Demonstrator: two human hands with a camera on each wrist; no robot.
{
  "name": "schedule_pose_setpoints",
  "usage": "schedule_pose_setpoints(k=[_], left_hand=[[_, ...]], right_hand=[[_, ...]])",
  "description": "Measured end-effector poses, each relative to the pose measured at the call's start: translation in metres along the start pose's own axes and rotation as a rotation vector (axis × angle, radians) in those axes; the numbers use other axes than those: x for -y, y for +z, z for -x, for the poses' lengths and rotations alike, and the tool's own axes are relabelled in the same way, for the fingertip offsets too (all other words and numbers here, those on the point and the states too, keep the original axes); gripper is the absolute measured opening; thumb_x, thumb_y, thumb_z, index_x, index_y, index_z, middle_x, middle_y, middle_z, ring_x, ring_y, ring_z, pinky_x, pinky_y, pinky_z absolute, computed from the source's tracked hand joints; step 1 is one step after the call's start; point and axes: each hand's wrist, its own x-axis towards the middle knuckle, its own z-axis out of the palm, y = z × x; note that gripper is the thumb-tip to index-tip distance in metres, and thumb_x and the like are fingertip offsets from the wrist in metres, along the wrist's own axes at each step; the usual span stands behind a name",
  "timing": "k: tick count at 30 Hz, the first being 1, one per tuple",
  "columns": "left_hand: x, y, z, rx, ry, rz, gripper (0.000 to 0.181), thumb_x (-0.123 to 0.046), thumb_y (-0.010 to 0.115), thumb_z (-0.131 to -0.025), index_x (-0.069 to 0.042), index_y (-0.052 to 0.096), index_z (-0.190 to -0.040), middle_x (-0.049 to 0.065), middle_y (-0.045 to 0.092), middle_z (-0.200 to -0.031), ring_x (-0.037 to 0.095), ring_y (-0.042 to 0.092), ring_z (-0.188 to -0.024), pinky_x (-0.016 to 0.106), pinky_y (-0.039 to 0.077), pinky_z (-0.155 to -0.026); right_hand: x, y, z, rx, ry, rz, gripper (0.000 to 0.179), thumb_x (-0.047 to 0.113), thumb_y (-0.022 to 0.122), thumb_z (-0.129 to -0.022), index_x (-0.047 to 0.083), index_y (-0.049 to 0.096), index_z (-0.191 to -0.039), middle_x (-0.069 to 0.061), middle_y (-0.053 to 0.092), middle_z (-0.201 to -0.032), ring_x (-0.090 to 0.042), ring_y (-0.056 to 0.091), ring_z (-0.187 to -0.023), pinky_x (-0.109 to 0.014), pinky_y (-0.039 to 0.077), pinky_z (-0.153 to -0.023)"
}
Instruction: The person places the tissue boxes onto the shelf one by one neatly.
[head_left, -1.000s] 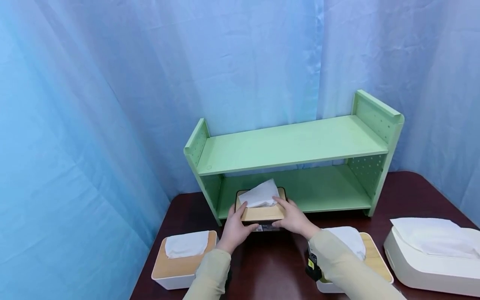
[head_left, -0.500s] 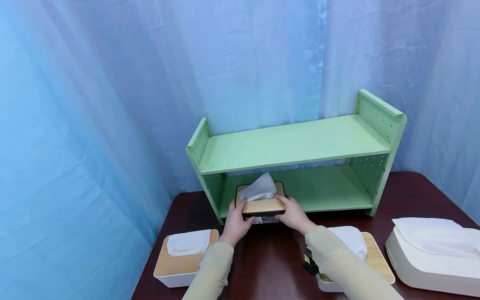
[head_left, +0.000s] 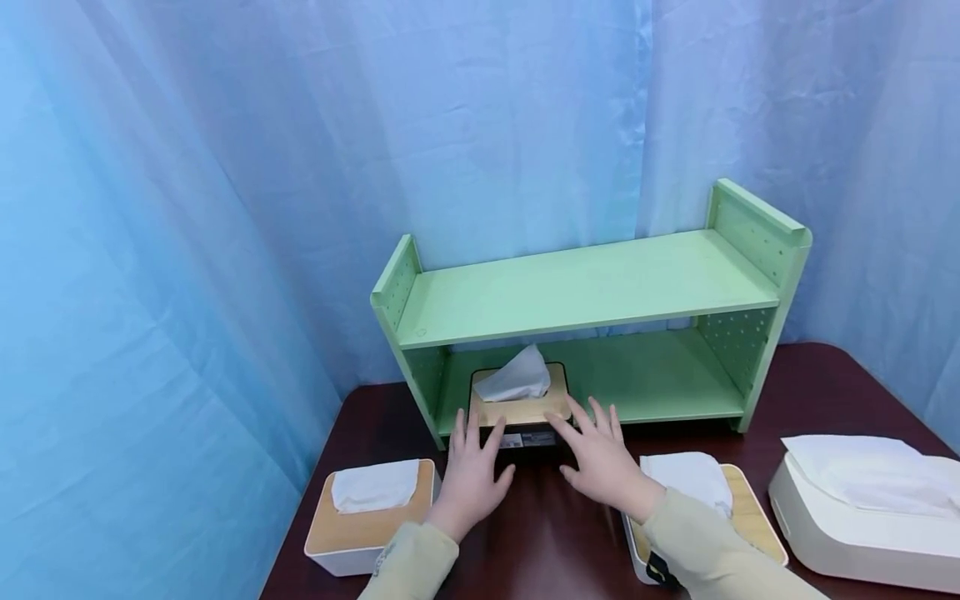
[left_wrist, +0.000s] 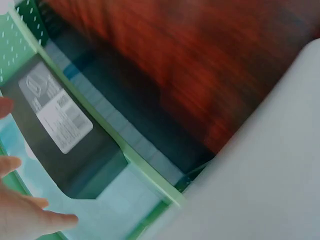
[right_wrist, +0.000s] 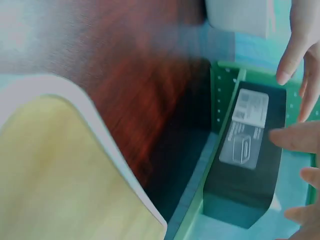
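A tissue box (head_left: pixel 517 412) with a light wood top and black sides sits at the left of the green shelf's lower board. A white tissue (head_left: pixel 519 375) stands up from its slot. In the wrist views its black front (left_wrist: pixel 60 145) bears a grey and white label (right_wrist: pixel 245 129). My left hand (head_left: pixel 472 479) is just before the box's left front, fingers spread and holding nothing. Close to its right front corner is my right hand (head_left: pixel 606 462), also with spread fingers and nothing gripped. The box's underside is hidden.
The green two-tier shelf (head_left: pixel 585 287) stands at the back of the dark red table (head_left: pixel 536 542). A wood-topped white tissue box (head_left: pixel 360 533) lies left, another (head_left: pixel 750 517) partly behind my right forearm. A larger white tissue box (head_left: pixel 847 521) is far right. Blue curtains (head_left: pixel 487 125) hang behind.
The black tissue box, gripped by both hands, moved back a little onto the lower board. Since then both hands have let go, spread their fingers and drawn back towards me.
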Motion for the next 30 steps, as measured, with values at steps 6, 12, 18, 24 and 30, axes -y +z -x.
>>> schedule_pose_setpoints(k=[6, 12, 18, 24, 30], left_hand=[[-0.004, 0.006, 0.015, 0.128, -0.004, -0.111, 0.066, -0.047, 0.057, -0.090, -0.020, 0.036, -0.147, 0.022, 0.014, -0.156, 0.044, 0.010, -0.142, 0.061, 0.020, -0.109], [0.000, 0.011, 0.015, 0.117, -0.011, -0.165, 0.067, -0.047, 0.057, -0.091, -0.022, 0.034, -0.148, 0.020, 0.015, -0.156, 0.044, 0.015, -0.142, 0.062, 0.020, -0.108], [0.003, 0.011, 0.006, 0.095, -0.029, -0.170, 0.068, -0.047, 0.057, -0.091, -0.023, 0.032, -0.149, 0.017, 0.018, -0.157, 0.043, 0.013, -0.143, 0.064, 0.017, -0.108], [0.007, 0.011, 0.000, 0.124, -0.069, -0.186, 0.068, -0.048, 0.055, -0.091, -0.024, 0.030, -0.150, 0.013, 0.016, -0.158, 0.042, 0.010, -0.144, 0.066, 0.013, -0.108], [0.010, 0.009, -0.010, 0.118, -0.083, -0.159, 0.071, -0.046, 0.059, -0.090, -0.023, 0.030, -0.150, 0.014, 0.017, -0.158, 0.045, 0.009, -0.143, 0.068, 0.011, -0.107]], right_hand=[[0.007, 0.005, 0.012, 0.077, -0.020, 0.066, 0.073, 0.025, 0.079, -0.075, 0.018, 0.047, -0.140, -0.022, 0.033, -0.149, -0.052, 0.021, -0.135, -0.075, 0.007, -0.100], [0.009, 0.007, 0.009, 0.111, -0.001, 0.076, 0.072, 0.029, 0.076, -0.078, 0.018, 0.044, -0.142, -0.021, 0.030, -0.151, -0.053, 0.018, -0.137, -0.076, 0.006, -0.100], [0.007, 0.008, -0.001, 0.128, 0.042, 0.091, 0.076, 0.031, 0.076, -0.078, 0.017, 0.042, -0.144, -0.020, 0.028, -0.153, -0.054, 0.014, -0.137, -0.077, 0.004, -0.100], [0.007, 0.008, -0.014, 0.215, 0.085, 0.103, 0.080, 0.032, 0.076, -0.078, 0.018, 0.037, -0.146, -0.018, 0.022, -0.155, -0.055, 0.010, -0.138, -0.077, -0.001, -0.099], [0.006, 0.006, -0.027, 0.277, 0.111, 0.112, 0.083, 0.034, 0.075, -0.079, 0.021, 0.032, -0.149, -0.017, 0.019, -0.157, -0.054, 0.006, -0.139, -0.076, -0.003, -0.100]])
